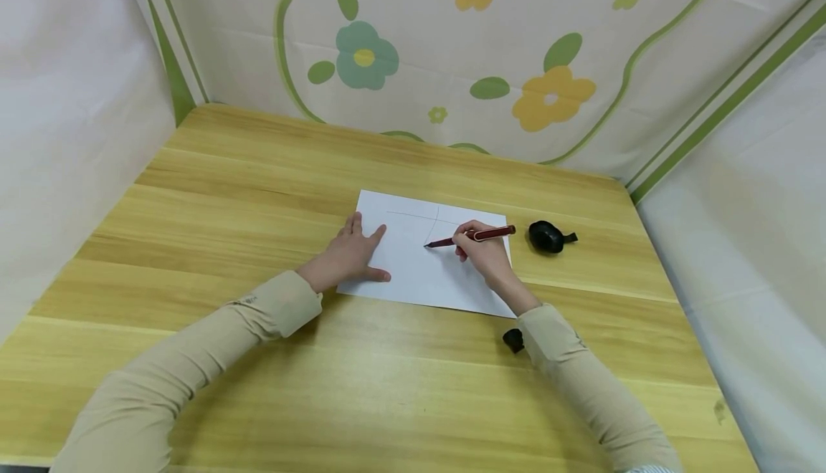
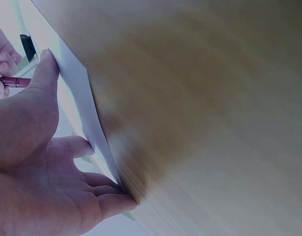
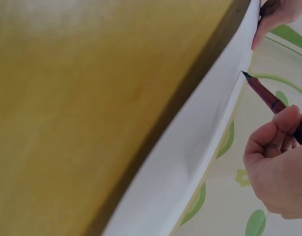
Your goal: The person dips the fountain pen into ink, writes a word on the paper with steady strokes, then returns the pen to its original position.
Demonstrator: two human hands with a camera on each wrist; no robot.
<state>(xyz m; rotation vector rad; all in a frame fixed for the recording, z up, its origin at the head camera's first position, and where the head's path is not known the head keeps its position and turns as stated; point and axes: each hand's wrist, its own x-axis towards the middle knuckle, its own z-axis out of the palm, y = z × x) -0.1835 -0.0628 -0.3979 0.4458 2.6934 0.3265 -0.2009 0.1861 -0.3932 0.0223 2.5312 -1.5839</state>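
Right hand (image 1: 487, 258) pinches slender pen (image 1: 495, 232) over smooth, rectangular paper (image 1: 413, 266).

Red pen (image 1: 493, 233) on white paper (image 1: 413, 269)

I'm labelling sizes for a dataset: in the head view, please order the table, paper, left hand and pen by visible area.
1. Table
2. Paper
3. Left hand
4. Pen, slim and partly covered
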